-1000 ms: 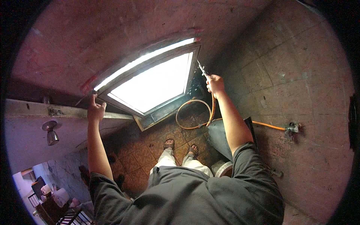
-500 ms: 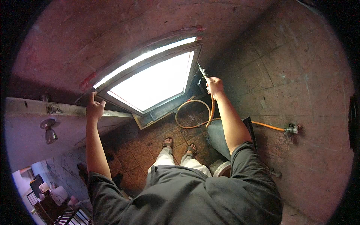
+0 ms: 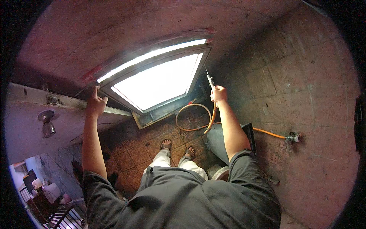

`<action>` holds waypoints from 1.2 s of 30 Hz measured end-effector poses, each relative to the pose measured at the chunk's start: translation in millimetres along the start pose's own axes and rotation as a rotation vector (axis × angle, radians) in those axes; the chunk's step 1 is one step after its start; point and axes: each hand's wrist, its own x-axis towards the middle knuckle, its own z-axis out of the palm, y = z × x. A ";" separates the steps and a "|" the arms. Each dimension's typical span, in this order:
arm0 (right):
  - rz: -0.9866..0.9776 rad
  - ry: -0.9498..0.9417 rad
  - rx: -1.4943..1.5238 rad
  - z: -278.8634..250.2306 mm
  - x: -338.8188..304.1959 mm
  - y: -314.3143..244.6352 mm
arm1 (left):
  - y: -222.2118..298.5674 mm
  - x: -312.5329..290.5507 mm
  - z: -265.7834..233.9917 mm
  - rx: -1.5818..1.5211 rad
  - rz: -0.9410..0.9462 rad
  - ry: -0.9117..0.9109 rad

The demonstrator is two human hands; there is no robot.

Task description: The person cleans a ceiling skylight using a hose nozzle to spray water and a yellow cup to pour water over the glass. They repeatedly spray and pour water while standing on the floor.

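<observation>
A brightly glowing white panel [image 3: 158,81] in a dark frame leans ahead of me. My left hand [image 3: 95,102] is at the frame's left corner, with its fingers closed there and the thumb along the edge; part of the grip is hidden. To the right of the panel, my right hand [image 3: 219,95] is wrapped round a hose nozzle [image 3: 210,81], whose thin tip points up beside the frame's right edge. From beneath that hand an orange hose [image 3: 176,121] hangs down and makes a loop above the tiled floor.
At my right stands a dark grey drum-like container [image 3: 219,140], with a pale round bucket rim [image 3: 220,173] nearer me. The hose runs behind my forearm to a tap [image 3: 292,138] on the right wall. A pale ledge [image 3: 72,102] and a metal fitting [image 3: 47,125] are at left.
My view has shifted slightly. Against the panel, my right hand has moved a little down and left, and the nozzle stands more upright. The left hand stays at the frame's corner.
</observation>
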 end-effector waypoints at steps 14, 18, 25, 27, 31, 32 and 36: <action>-0.077 -0.003 0.027 59.7 -14.5 -23.2 | -15.7 9.8 -1.6 0.033 0.074 -0.050; -0.085 0.009 0.041 63.3 -21.0 -25.8 | -20.3 14.1 -0.4 0.069 0.062 -0.082; -0.121 0.065 0.073 65.7 -37.8 -36.1 | -2.8 3.6 -8.3 0.015 0.021 -0.120; -0.128 0.034 0.081 67.3 -42.0 -38.3 | -10.3 5.4 -5.2 0.002 0.011 -0.124; -0.134 0.054 0.087 69.5 -50.8 -45.5 | -27.1 13.8 4.9 0.058 0.117 -0.037; -0.135 0.061 0.076 69.0 -50.2 -45.2 | -27.6 13.8 5.9 0.035 0.115 -0.043; -0.133 0.075 0.063 66.8 -52.0 -51.0 | -19.6 8.8 1.4 0.007 0.058 -0.100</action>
